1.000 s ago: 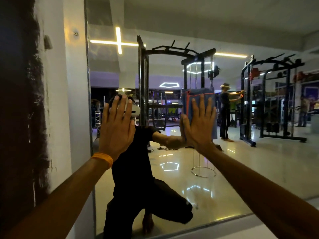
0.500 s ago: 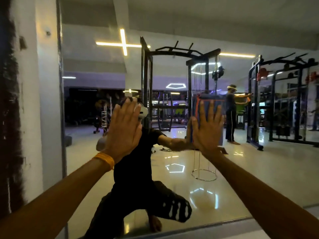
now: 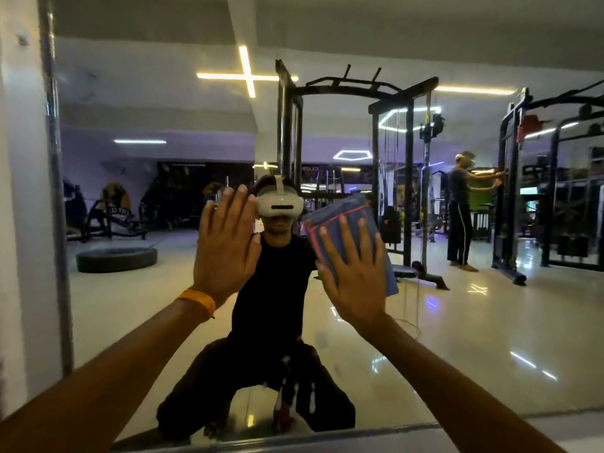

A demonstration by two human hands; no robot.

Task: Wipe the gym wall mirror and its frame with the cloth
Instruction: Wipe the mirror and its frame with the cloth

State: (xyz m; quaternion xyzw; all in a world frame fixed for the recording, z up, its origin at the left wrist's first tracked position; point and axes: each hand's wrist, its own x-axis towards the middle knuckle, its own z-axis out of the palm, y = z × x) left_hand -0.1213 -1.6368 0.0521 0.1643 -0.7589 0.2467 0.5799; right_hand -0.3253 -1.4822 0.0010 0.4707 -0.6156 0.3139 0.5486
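While both arms reach forward, everything sits against the wall mirror (image 3: 490, 338). Far left: pale wall (image 3: 19, 223), then the mirror's vertical metal frame strip (image 3: 54, 191), running top to bottom. In the reflection just right of it, a tire (image 3: 116, 258) lies flat on the shiny floor.

Left grip (image 3: 225, 253): bare hand, fingers straight and close together, palm flat toward the glass and seemingly touching it; wide, holding nothing. An orange wristband (image 3: 197, 302) sits on that wrist. It lies left of centre, well apart from the frame strip.

Centre reflection: the person crouching in dark clothes, with a white headset (image 3: 277, 204) showing between the two hands.

Right grip (image 3: 354, 282): bare hand, fingers straight and spread, palm pressing the cloth (image 3: 340, 212) flat on the glass; wide, not curled round it. The cloth is blue with red-orange edging, folded and tilted, with its upper part sticking out above the fingertips and its right edge showing past the hand. It is on the mirror face, right of centre, away from every frame edge.

Right of that, reflected: a black cable rack (image 3: 408, 158), then a second person (image 3: 459, 207) standing with arms out toward another rack (image 3: 510, 191).

Bottom: the lower frame edge (image 3: 294, 438) runs below both forearms.
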